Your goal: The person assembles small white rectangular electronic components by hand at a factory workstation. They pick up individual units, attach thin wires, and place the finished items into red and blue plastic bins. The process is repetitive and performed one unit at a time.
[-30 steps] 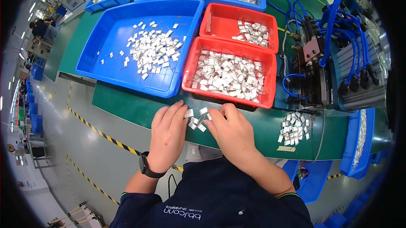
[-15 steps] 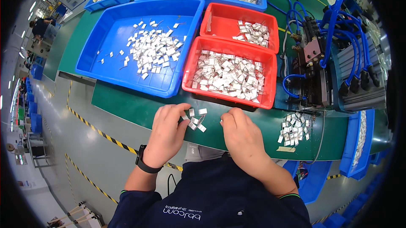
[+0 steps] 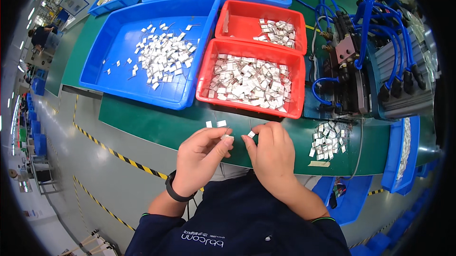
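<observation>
My left hand [image 3: 199, 155] is closed, with white parts [image 3: 228, 139] pinched at its fingertips and a thin lead sticking up from them. Opposite it, my right hand [image 3: 273, 154] grips one small white rectangular part [image 3: 251, 134] between thumb and forefinger, its thin wire lead pointing up. The hands are close together but apart, above the near edge of the green table [image 3: 142, 116]. Just beyond my left fingers, two loose white parts [image 3: 221, 123] lie on the tabletop.
A red bin [image 3: 202, 78] full of such parts stands ahead, another red bin [image 3: 297, 16] behind it. To the left is a large blue bin [image 3: 114, 42] holding more. At right, a loose pile [image 3: 327, 141] lies near a machine [image 3: 354, 66] with blue hoses.
My left hand has moved right and picked up some of the loose parts from the table. My right hand has turned, and the part in its fingertips now shows. The view has shifted slightly.
</observation>
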### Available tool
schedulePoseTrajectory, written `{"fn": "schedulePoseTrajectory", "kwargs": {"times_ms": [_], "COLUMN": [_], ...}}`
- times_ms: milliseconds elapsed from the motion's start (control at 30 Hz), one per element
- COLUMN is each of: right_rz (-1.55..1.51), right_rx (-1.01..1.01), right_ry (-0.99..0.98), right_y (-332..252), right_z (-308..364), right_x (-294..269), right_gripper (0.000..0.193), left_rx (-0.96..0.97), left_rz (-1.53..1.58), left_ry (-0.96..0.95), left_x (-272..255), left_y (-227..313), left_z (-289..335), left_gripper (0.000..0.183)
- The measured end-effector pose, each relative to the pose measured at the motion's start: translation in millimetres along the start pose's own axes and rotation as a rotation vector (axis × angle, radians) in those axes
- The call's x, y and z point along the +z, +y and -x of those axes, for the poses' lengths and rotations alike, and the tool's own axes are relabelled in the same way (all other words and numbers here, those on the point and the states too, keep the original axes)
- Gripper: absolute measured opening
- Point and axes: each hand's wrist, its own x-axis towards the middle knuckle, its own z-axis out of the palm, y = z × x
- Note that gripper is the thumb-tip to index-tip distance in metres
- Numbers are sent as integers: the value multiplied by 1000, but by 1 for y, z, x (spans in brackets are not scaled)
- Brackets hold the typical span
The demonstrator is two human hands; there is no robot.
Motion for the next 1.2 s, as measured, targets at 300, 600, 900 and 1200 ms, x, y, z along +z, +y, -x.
{"fn": "schedulePoseTrajectory", "kwargs": {"times_ms": [300,600,900,1200], "right_rz": [-222,-1573,-1590,-1605], "right_rx": [-16,586,580,562], "right_ry": [-79,-111,-148,-259], "right_y": [13,14,16,22], "right_z": [2,5,3,2], "right_x": [-10,-23,-17,-14], "right_gripper": [25,16,17,21], "left_rx": [-126,-103,-126,-104], "left_rz": [287,313,380,384], "left_ry": [-121,-177,-172,-195], "left_x": [4,15,22,23], "left_y": [0,-5,-6,-7], "left_z": [-9,-13,-14,-14], "left_gripper": [18,15,15,13]}}
